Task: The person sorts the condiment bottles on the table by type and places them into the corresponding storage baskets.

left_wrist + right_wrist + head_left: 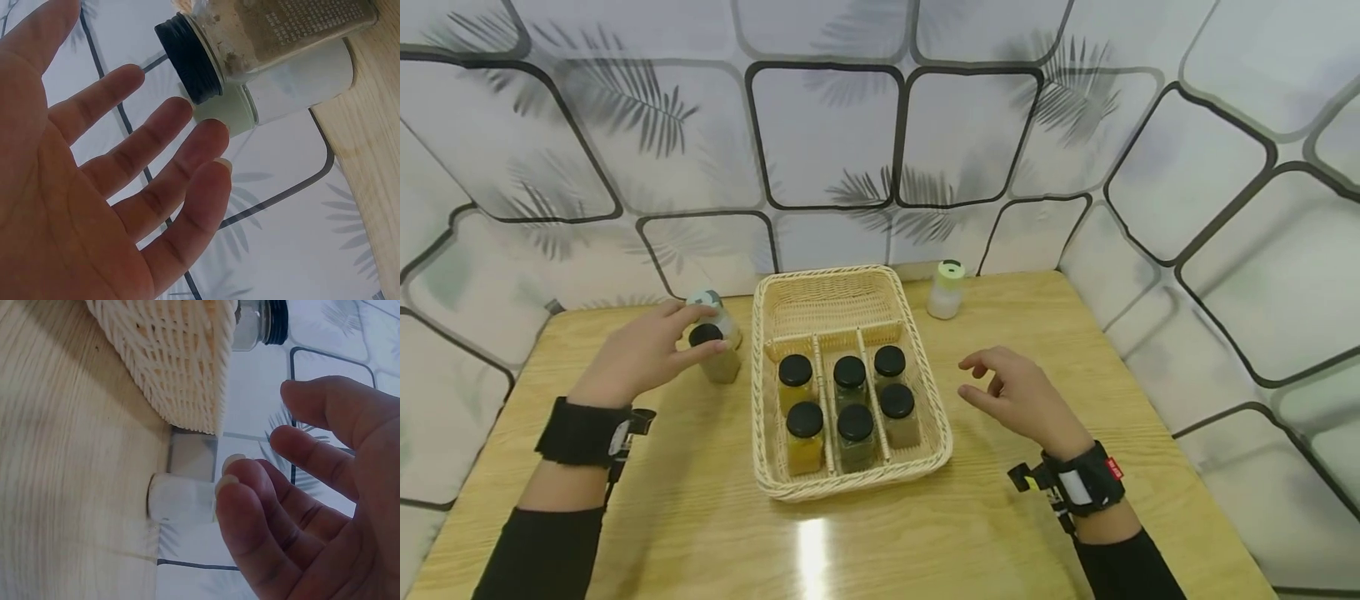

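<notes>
Brown-powder jar point(722, 367), black-lidded, stands upright on the surface point(970, 533), outside the basket on its left side. Standing clear of the wall there, it seems placed so that a hand can come round its lid. The left grip point(642, 348) reaches it with thumb and fingers spread, none curled round the glass; whether a fingertip brushes the lid I cannot tell. The palm faces the jar and the wrist lies low behind it, a pose that would suit closing from the side.

Just behind the jar stands a pale-lidded container point(703, 297), partly hidden by the fingers.

Next to these lies the wicker basket point(945, 450), whose dividers point(818, 404) presumably keep the contents sorted: six black-lidded jars point(805, 454) stand in pairs, yellow ones in the left compartment, dark green in the middle, brownish in the right. The wide far compartment holds nothing.

Beyond the basket's far right corner is a green-lidded shaker point(945, 302). Nearer, the right grip point(1021, 393) hovers beside the basket, empty, its fingers loosely bent and thumb apart, as if idle.
</notes>
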The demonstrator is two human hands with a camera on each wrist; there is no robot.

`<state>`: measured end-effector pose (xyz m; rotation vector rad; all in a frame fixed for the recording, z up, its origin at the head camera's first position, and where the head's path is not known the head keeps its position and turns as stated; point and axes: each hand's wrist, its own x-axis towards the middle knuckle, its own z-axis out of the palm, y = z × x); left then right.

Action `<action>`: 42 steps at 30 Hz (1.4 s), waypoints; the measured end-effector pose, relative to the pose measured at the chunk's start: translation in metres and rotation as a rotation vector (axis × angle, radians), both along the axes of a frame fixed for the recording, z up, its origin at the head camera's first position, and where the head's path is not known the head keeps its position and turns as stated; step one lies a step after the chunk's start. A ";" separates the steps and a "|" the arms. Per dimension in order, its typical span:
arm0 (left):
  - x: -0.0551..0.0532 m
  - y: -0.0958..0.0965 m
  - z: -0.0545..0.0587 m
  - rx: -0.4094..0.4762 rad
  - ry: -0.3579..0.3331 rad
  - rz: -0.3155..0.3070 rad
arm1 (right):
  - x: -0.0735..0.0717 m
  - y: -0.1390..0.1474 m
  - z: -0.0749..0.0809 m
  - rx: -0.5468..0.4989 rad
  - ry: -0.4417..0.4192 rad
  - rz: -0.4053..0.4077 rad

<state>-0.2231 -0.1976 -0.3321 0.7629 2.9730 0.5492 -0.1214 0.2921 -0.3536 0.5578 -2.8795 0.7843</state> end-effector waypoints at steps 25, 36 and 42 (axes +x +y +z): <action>-0.003 0.004 -0.018 -0.020 0.006 -0.024 | 0.010 0.005 -0.011 -0.021 -0.012 -0.018; -0.006 0.004 -0.018 -0.052 -0.009 -0.011 | 0.009 0.006 -0.014 -0.024 -0.019 -0.014; -0.007 0.005 -0.016 -0.058 -0.008 -0.005 | 0.011 0.008 -0.016 -0.034 -0.032 -0.023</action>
